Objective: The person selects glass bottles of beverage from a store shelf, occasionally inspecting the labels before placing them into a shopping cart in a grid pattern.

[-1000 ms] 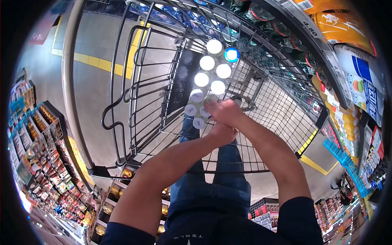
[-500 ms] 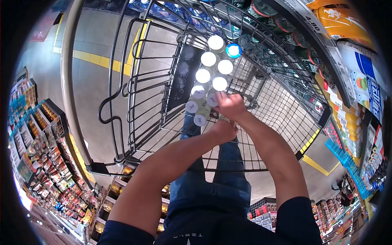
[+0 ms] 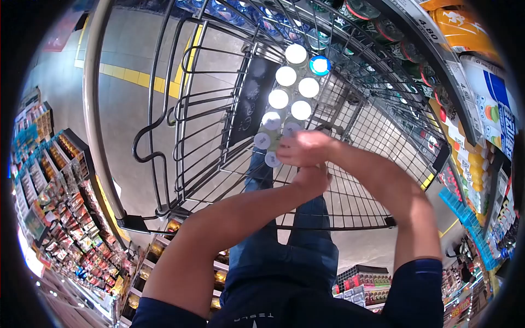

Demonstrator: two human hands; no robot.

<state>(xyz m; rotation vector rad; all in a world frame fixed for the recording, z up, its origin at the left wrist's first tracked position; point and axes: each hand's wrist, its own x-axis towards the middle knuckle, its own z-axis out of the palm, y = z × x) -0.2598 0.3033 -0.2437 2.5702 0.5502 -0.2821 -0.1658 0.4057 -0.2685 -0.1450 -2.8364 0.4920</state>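
Observation:
Several bottles with white caps [image 3: 285, 76] stand in two close rows inside a metal wire shopping cart [image 3: 174, 115]; one bottle has a blue-rimmed cap [image 3: 320, 65]. My right hand [image 3: 307, 148] lies over the near end of the rows, fingers stretched leftward and slightly blurred, touching or just above the nearest caps [image 3: 272, 159]. Whether it grips a bottle I cannot see. Just below it is my left hand [image 3: 314, 178], bent at the wrist, its fingers hidden behind the right hand and wrist.
A dark panel [image 3: 256, 101] hangs on the cart's left side. Shelves of drinks [image 3: 383, 27] run along the right, with a price strip [image 3: 432, 33]. Snack shelves [image 3: 65, 202] stand at left. Yellow floor tape [image 3: 126, 76] marks the floor.
My right hand has come down and its fingers now spread left over the near caps. My left hand has moved slightly right. The view has shifted slightly.

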